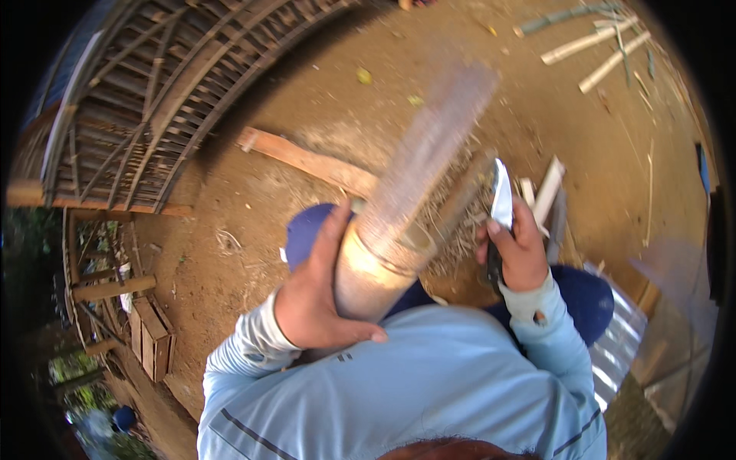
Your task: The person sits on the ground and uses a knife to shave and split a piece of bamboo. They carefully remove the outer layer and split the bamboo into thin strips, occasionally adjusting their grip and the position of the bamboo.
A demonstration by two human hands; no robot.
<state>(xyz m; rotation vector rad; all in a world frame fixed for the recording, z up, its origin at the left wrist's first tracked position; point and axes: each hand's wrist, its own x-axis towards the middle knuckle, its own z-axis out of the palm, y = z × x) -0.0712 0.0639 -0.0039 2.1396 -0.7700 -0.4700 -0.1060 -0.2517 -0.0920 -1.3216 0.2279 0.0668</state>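
Observation:
A thick bamboo tube [372, 280] leans up and away from my body, its near end by my shirt. One side of it runs on past an open rim as a long, motion-blurred slab [429, 146]. My left hand [310, 295] is wrapped round the tube's lower left side, thumb toward me. In my right hand [523, 249], to the right of the bamboo, a knife [501, 195] is gripped by its black handle, the shiny blade pointing up and apart from the tube. A blurred brownish strip shows between blade and tube; I cannot tell whether it is joined to the tube.
Shavings [452, 249] litter the dirt beyond my knees. A wooden plank [307, 162] lies left of the bamboo, and split pieces [548, 192] lie behind my right hand. Bamboo strips [590, 42] rest far right. A slatted wooden structure [176, 100], a crate [151, 337] and corrugated metal [617, 337] flank me.

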